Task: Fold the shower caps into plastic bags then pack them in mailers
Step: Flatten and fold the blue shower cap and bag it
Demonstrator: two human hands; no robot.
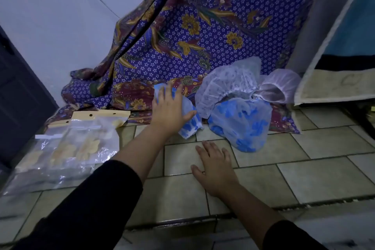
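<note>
My left hand [169, 110] lies on a folded blue-and-white flowered shower cap [188, 118] at the edge of the cloth, thumb curled round its right side. My right hand [215, 168] rests flat on the floor tiles, fingers spread, holding nothing. To the right sits a heap of shower caps: a blue-flowered one [241, 123] in front, a pale dotted one [227, 85] above it, a whitish one [278, 85] behind. Clear plastic bags [67, 148] with tan header strips and yellow flower prints lie on the floor at the left.
A purple batik cloth [192, 32] drapes down the wall and onto the floor behind the caps. A dark door [18, 91] stands at the left. A hanging mat or towel [334, 87] edges the right side. Grey floor tiles [304, 178] spread in front.
</note>
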